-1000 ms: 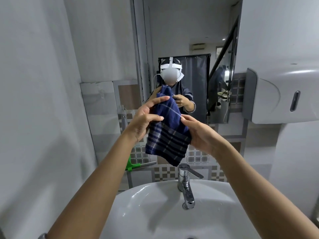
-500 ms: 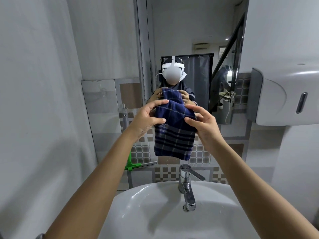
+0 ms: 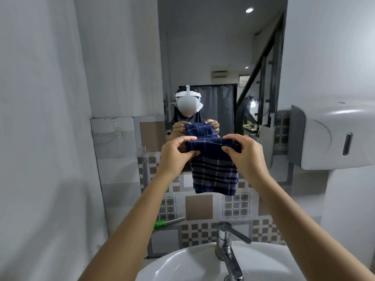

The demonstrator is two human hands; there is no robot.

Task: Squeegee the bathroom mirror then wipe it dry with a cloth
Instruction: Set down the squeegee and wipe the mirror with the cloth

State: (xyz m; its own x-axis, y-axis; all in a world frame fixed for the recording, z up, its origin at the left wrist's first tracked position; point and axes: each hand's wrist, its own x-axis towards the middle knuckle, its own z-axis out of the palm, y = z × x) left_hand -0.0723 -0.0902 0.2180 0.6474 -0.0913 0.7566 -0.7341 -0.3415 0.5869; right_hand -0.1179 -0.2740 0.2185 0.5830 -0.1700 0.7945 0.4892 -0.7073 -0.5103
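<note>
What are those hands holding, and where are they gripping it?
A dark blue plaid cloth, pinched along its folded top edge: left hand at one corner, right hand at the other.

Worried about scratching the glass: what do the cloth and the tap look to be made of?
The cloth looks like soft woven cotton, navy plaid, matte; it drapes limply from both hands. The tap looks like chrome-plated metal, going by its bright mirror-like reflections, so keep that off the mirror.

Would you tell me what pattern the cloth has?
The cloth is dark blue plaid with pale lines, shown in the head view.
</note>
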